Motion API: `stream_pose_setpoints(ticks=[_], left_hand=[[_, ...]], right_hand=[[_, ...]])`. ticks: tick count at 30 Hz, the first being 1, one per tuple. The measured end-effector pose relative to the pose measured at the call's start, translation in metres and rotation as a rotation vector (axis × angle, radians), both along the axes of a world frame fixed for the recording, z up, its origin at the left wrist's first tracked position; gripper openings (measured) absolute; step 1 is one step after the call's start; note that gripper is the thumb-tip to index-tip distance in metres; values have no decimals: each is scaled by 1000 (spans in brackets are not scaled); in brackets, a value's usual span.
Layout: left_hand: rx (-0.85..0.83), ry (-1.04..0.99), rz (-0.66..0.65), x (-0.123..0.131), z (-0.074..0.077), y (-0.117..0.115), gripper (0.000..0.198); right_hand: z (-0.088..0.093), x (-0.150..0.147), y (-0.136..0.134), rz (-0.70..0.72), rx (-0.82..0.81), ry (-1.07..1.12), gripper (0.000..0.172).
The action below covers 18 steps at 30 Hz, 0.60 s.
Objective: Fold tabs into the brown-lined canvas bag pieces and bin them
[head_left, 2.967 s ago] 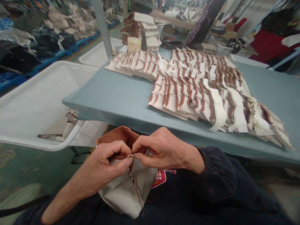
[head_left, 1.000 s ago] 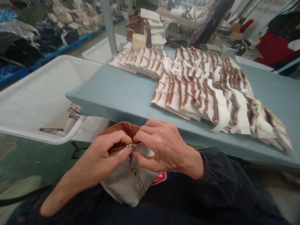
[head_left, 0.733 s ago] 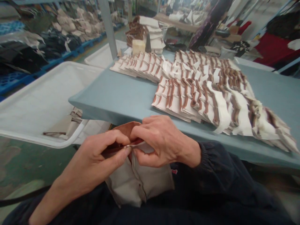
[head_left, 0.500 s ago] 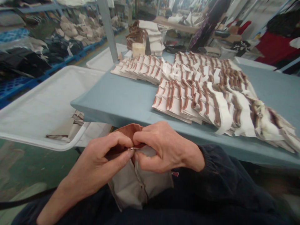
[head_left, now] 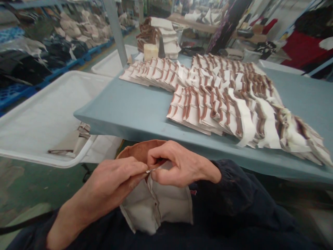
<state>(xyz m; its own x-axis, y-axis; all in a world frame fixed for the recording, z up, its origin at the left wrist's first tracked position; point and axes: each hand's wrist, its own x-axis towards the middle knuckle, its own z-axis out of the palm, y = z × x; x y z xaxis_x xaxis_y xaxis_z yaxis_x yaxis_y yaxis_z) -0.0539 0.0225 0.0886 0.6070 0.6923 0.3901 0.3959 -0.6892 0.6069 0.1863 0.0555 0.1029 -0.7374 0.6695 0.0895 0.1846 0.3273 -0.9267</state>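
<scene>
Close to my body, a sewn beige fabric pouch (head_left: 173, 205) with a brown inside hangs from both hands, its seam running down the middle. My left hand (head_left: 109, 180) pinches its upper edge between thumb and fingers. Right beside it, my right hand (head_left: 179, 165) is closed on the same edge, index finger curled against the thumb. A small whitish bit shows between the fingertips; I cannot make out what it is. The brown far side (head_left: 140, 149) of the opening bulges up behind my hands.
On the blue-covered table (head_left: 125, 107) lie rows of similar beige and brown pieces (head_left: 197, 107), some with white strips (head_left: 247, 121). A white bin (head_left: 65, 100) holding folded fabric stands at left. A metal post (head_left: 116, 31) rises at the table's far left, and a person (head_left: 229, 24) stands behind.
My left fingers have flattened and drawn together over the pouch's edge. More of the brown far side shows, and the view has shifted slightly.
</scene>
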Motion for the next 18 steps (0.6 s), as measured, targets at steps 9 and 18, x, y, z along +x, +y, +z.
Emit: stream_pose_setpoints(ticks=[9, 18], left_hand=[[-109, 46, 112, 1, 9, 7, 15], [-311, 144, 45, -1, 33, 16, 26]], right_hand=[[-5, -4, -5, -150, 159, -67, 17], [-1, 1, 1, -51, 252, -214, 17]])
